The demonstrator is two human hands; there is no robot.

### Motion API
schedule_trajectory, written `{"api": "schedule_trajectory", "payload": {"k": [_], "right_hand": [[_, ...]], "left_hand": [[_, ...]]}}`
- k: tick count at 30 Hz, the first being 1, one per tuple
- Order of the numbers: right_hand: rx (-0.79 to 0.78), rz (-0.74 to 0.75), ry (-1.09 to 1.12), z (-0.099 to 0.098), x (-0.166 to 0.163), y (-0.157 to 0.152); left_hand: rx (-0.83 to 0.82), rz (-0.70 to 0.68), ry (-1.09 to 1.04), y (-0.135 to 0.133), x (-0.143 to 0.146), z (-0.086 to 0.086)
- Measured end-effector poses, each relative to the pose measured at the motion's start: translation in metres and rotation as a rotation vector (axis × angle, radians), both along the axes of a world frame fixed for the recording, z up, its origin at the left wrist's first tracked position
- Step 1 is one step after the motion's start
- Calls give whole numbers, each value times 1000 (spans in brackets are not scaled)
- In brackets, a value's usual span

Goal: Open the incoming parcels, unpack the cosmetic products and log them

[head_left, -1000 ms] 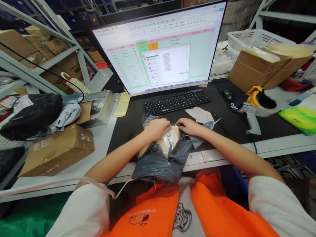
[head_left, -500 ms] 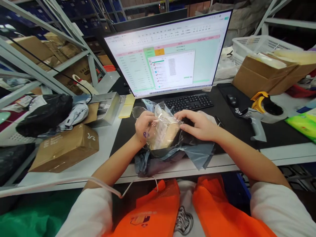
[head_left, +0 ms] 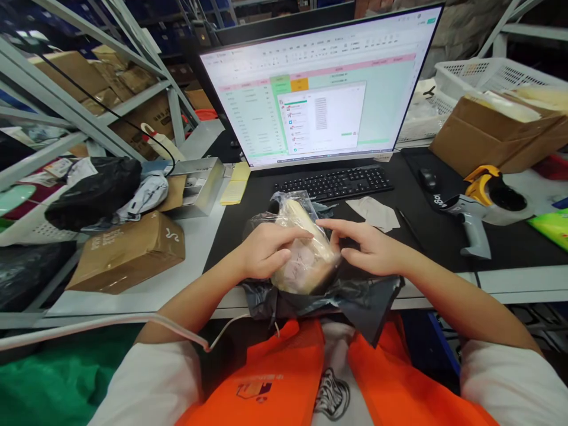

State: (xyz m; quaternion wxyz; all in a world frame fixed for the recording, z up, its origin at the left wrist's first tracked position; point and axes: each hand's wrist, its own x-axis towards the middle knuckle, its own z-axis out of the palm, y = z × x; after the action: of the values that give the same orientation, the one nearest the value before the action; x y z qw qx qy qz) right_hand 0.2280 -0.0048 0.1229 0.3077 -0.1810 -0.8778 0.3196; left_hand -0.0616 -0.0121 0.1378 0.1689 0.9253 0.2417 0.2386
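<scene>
A clear plastic bag [head_left: 306,266] with a pale yellowish item inside lies at the front of the desk, on a crumpled dark grey plastic mailer [head_left: 377,302]. My left hand [head_left: 266,251] rests on the bag's left side, index finger stretched across the top and thumb apart. At the right edge is my right hand [head_left: 370,245], its index finger extended and touching the bag, the other fingers bent and thumb spread. Writing shows faintly on the bag's front, too blurred to read. What the item is cannot be made out.
A keyboard [head_left: 332,184] and a monitor [head_left: 310,94] stand behind the bag. To the right are white paper [head_left: 375,213], a pen [head_left: 410,229], a mouse [head_left: 428,179], a barcode scanner [head_left: 474,234] and a tape dispenser [head_left: 497,195]. A cardboard box [head_left: 128,251] sits left.
The bag has turned and been lowered toward me. My left hand has opened from its pinch and lies along it. The dark mailer now hangs over the desk's front edge; the white paper shows more.
</scene>
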Motion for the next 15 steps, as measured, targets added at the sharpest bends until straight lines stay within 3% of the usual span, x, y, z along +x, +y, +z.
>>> {"api": "schedule_trajectory", "payload": {"k": [3,7,12,15], "right_hand": [[42,102,-91,-1,-5,-3],[145,97,-221,-16,-7,-12],[406,24,-304,-40,1,-24],[474,-74,-220,-41,7,-21]], "left_hand": [[-119,49,266,-10,13,11],[-40,119,532,-21,24,12],[14,89,626,-23,22,5],[73,108,594,-21,14,9]]}}
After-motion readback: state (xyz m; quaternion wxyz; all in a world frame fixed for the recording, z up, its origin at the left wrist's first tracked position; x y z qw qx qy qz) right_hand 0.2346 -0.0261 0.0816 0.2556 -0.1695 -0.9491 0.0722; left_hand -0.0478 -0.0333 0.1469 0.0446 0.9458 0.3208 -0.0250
